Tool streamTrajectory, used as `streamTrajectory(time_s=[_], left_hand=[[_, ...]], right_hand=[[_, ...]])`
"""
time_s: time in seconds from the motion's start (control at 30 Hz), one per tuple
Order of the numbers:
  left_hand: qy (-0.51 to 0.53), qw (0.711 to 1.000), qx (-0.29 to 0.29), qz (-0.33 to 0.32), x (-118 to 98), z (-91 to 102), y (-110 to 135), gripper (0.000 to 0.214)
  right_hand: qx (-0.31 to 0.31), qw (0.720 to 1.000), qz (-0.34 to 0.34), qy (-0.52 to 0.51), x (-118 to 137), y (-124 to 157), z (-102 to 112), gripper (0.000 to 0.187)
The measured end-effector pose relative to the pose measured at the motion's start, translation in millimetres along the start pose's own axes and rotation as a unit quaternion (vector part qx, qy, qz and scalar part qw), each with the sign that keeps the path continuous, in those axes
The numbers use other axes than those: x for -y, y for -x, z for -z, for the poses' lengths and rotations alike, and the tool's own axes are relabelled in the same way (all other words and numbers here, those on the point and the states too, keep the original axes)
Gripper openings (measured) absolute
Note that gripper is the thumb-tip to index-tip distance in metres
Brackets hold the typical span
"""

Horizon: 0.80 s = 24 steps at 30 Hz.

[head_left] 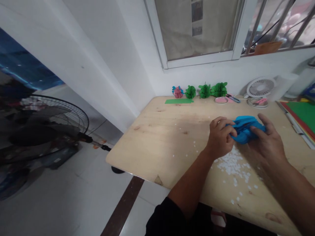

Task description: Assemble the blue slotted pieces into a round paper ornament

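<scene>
Between my two hands, above the right part of the wooden table, is a blue folded-paper piece with layered folds. My left hand pinches its left side with bent fingers. Around its right side curls my right hand, thumb on top and other fingers behind or beneath, partly hidden. Below the hands, many small white paper bits lie scattered on the table.
Along the wall stand a pink-and-blue paper figure and several green paper figures, with a green strip in front. A small white fan and coloured sheets are at right. A black floor fan stands left.
</scene>
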<state>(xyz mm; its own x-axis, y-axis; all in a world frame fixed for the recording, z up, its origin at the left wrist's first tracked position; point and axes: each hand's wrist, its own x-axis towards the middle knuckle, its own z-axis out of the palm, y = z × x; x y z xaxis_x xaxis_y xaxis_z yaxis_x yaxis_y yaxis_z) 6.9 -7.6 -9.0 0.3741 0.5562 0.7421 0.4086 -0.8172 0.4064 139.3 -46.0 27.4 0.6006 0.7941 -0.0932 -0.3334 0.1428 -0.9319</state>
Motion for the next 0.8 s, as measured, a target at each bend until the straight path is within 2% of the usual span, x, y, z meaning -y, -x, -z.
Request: streamTrajectory(time_s=[0.2, 0.4, 0.63, 0.8], left_hand=[[0.01, 0.999, -0.042, 0.005, -0.9, 0.1, 0.3, 0.004], [-0.018, 0.998, -0.062, 0.02, 2.4, -5.6, 3.0, 0.022], [-0.033, 0.993, -0.11, 0.037, 7.1, -7.2, 5.1, 0.015], [-0.005, 0.988, -0.141, 0.056, 6.0, -5.5, 4.7, 0.01]], right_hand=[[0.022, 0.999, -0.009, -0.023, -2.1, -1.1, 1.4, 0.082], [0.057, 0.997, -0.035, -0.038, -2.1, 5.1, -0.6, 0.081], [0.128, 0.99, -0.049, -0.04, -11.8, 6.2, 1.4, 0.078], [0.149, 0.987, -0.053, -0.025, -12.5, 7.6, 1.3, 0.081]])
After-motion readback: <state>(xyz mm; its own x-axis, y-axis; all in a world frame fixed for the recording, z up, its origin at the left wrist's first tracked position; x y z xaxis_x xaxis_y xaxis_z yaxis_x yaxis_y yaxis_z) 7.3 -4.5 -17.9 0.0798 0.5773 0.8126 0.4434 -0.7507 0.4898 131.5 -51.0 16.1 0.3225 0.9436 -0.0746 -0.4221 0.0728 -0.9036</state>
